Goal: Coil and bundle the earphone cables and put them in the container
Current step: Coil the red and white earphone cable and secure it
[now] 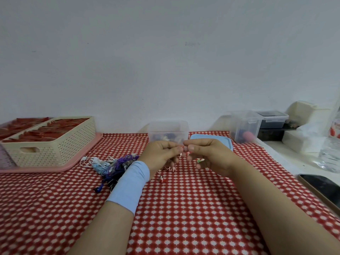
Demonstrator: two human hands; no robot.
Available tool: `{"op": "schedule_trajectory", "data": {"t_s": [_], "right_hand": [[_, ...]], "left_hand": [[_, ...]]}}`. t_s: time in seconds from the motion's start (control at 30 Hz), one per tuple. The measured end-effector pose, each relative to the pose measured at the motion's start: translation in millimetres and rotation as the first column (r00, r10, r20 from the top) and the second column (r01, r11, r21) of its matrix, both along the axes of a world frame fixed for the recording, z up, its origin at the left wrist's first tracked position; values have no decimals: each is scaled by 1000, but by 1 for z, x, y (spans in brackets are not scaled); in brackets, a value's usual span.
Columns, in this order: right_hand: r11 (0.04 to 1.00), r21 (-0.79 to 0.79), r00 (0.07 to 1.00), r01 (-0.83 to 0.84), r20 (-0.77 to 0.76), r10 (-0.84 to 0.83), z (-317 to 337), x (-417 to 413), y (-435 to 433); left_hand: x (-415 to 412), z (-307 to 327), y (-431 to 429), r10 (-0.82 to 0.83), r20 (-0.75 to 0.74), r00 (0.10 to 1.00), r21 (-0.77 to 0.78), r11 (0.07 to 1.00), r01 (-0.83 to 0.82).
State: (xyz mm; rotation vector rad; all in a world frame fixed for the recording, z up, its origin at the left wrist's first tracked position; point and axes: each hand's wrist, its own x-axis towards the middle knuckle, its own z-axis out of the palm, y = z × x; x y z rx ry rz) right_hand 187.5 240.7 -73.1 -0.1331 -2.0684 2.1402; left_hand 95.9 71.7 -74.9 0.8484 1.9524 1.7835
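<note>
My left hand and my right hand meet above the red checked table, both pinching a red-and-white earphone cable between thumb and fingers. The cable hangs below my left hand, and one earbud lies on the cloth. Something small and green shows under my right fingers. A tangled pile of purple, blue and white earphones lies left of my left wrist. Behind my hands stands a clear container holding some bundled cables, with its blue lid lying to its right.
A cream perforated basket with red packets sits on a pink tray at the left. Clear boxes and white items stand at the right rear. A phone lies at the right edge near a plastic bottle.
</note>
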Motion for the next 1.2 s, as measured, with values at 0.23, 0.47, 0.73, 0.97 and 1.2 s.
{"op": "schedule_trajectory", "data": {"t_s": [0.23,0.47,0.73,0.97,1.2], "right_hand": [[998,45,997,-38,73,34,-3,-1,2],[993,-93,998,-67,12,69,4,0,-5],[997,-80,1000,-14,-19,13,-1,0,-7],[991,-111,995,-68,-75,60,0,1,-7],[997,-71,998,-19,-57,15,-2,-1,-10]], "left_hand": [[-1,-1,-2,-25,-80,996,-80,997,18],[1,2,0,-63,57,996,78,995,59],[1,2,1,-35,26,999,64,997,33],[2,2,0,-78,79,994,105,992,70],[0,1,-1,-63,62,996,82,995,57]]}}
